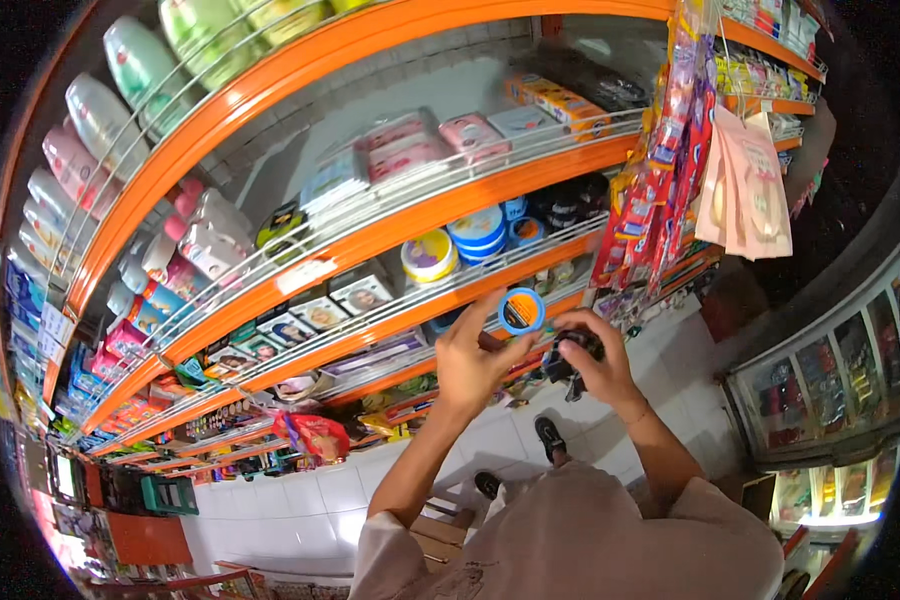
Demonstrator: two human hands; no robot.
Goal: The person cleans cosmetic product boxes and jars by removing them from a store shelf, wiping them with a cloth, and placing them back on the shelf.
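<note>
My left hand (474, 356) holds a small round tub (522, 311) with a blue rim and an orange and dark lid between thumb and fingers, lid facing up. To its right, my right hand (596, 360) grips a crumpled black cloth or plastic bundle (574, 356); its exact kind is unclear. Both hands are in front of the lower shelves. Just beyond them a yellow-rimmed tub (429, 256), blue-and-white tubs (478, 234) and a smaller blue tub (526, 231) stand on a shelf with a wire guard.
Orange-edged shelves (390, 217) curve across the view with bottles, boxes and soap packs. Red sachet strips (649, 202) and pink packets (746, 184) hang at the right. A glass-fronted case (825, 375) stands at the right. A wooden stool (439, 536) is near my feet on the tiled floor.
</note>
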